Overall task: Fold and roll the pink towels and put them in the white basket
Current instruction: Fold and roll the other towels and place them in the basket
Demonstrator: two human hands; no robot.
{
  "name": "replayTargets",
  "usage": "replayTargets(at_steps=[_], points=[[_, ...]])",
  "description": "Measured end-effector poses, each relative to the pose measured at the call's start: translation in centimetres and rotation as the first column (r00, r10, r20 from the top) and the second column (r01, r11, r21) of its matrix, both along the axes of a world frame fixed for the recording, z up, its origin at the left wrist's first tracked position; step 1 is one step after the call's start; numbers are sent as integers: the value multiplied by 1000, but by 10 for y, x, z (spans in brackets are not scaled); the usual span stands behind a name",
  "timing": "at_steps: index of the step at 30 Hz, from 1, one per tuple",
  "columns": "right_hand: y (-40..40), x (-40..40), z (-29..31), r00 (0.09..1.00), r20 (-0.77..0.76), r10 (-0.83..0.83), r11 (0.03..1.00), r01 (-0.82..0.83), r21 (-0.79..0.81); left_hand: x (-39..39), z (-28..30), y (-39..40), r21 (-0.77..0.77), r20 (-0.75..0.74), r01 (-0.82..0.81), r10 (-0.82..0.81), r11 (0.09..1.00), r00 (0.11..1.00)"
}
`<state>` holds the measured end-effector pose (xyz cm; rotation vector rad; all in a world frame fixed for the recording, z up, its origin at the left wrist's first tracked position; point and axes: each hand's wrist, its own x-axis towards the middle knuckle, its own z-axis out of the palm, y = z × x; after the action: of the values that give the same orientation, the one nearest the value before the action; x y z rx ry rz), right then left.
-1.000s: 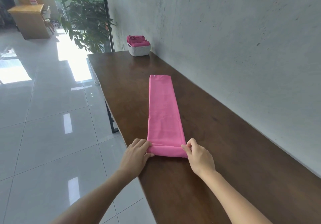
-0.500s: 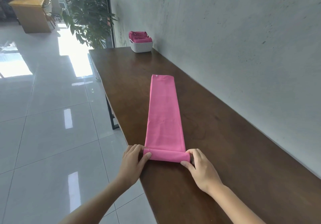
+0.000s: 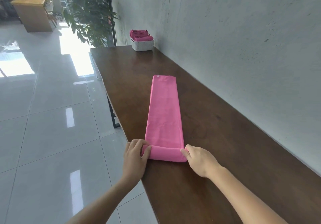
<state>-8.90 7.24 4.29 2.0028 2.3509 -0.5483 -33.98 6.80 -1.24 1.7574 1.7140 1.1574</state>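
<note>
Towel (image 3: pixel 165 112) lengthwise toward basket (image 3: pixel 142 45)

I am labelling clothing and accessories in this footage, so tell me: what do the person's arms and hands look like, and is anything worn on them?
Both forearms are bare as far as the frame shows; no sleeve reaches into view. The left hand and right hand wear no gloves, and no watch, bracelet or ring shows on the visible sides. Fingernails look short and unpainted where they can be seen.
</note>
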Motion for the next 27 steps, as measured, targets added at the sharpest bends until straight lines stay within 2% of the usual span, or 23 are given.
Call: replayTargets(at_steps=[4,8,11,14,17,20,23,27], points=[[15,-3,6,987,-107,-117,985,102,-137,-15,-8,-2,-8,-145,84,-84,996,986],[23,-7,5,979,-87,-185,977,174,-124,-25,-10,11,-79,-258,145,-161,986,953],[19,-10,-3,980,-80,-180,979,187,85,-25,-3,23,-131,-316,158,-192,979,929],[10,-12,-16,989,-119,-90,936,125,328,-25,6,30,-184,-344,181,-236,966,909],[0,-13,-29,980,-188,-71,918,138,372,-25,16,36,-234,-343,214,-286,948,895],[-10,-10,-39,964,-254,-75,910,171,378,-30,25,41,-350,-328,275,-393,895,859],[-17,-8,-41,945,-314,-95,920,204,335,-32,29,43,-466,-226,334,-476,819,850],[-17,-11,-40,915,-354,-191,936,278,214,-31,34,43,-554,-105,356,-488,752,867]])
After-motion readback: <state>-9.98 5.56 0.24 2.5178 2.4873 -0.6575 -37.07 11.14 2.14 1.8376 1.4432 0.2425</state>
